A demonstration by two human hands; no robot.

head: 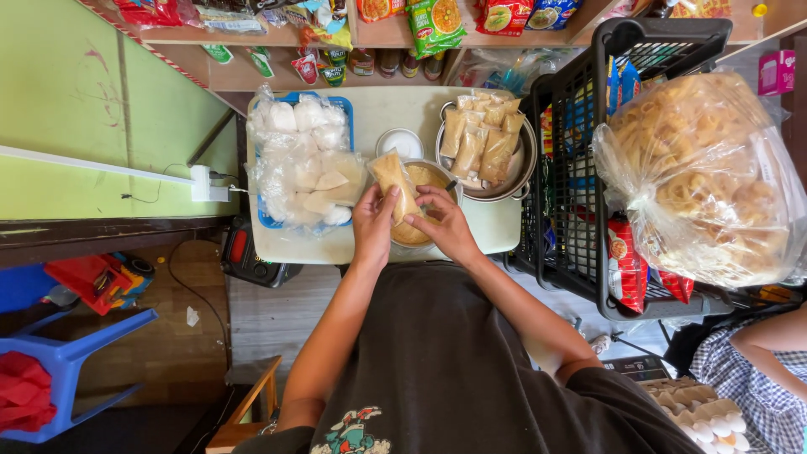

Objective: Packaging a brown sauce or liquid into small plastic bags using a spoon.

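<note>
Your left hand [372, 225] is closed around a small clear plastic pouch of tan powder [395, 183], fingers wrapped on its lower part, holding it tilted up over the near edge of the pale table [370, 109]. Your right hand [445, 225] meets it from the other side, thumb and fingertips pinched on the pouch's end where the plastic gathers. Both hands have hold of the same pouch; neither is open.

Directly beneath the pouch sits a round metal bowl of the same tan powder [424, 178], near the table's front edge, with what looks like a spoon handle sticking out at its right rim. Just behind it stands a small white round container [400, 143].

Toward the table's right side, a larger round metal pan [517, 172] holds a heap of filled tan pouches [483, 139], about ten or so that can be seen, so a fair share of packing looks done. The bowl is far from empty, so more powder remains to be bagged.

On the table's left side, a blue plastic basket [340, 105] carries clear bags of white pieces [303, 160]. Off the right edge stands a black wire rack [580, 168], with a big clear bag of pale ring-shaped crisps [698, 176] on it.
</note>
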